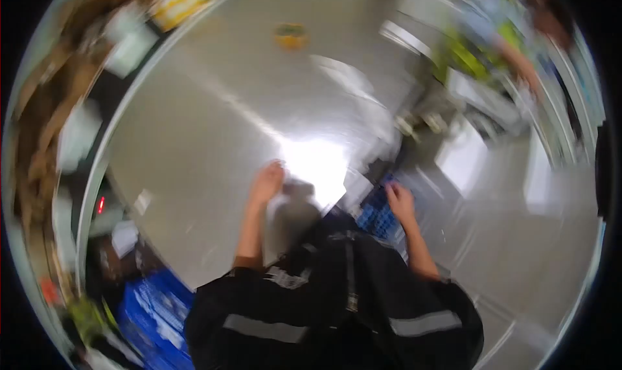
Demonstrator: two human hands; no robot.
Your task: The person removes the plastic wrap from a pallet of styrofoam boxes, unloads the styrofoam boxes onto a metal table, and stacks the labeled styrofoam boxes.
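Note:
My left hand [267, 181] is over the shiny grey table [188, 124], left of a bright glare patch. Its fingers look curled together, but blur hides whether anything is between them. My right hand [400, 200] hangs beside a blue, patterned item [379, 216], to the right of it. The fingers of that hand are bent and blurred, and no held object can be made out. Between my two arms, close to my dark jacket, lies a blurred grey shape [291, 221].
A co-worker's arm [518, 62] reaches in at the upper right, near white boxes [461, 156]. An orange roll [290, 36] sits at the table's far side. Blue plastic bags [152, 315] are at the lower left.

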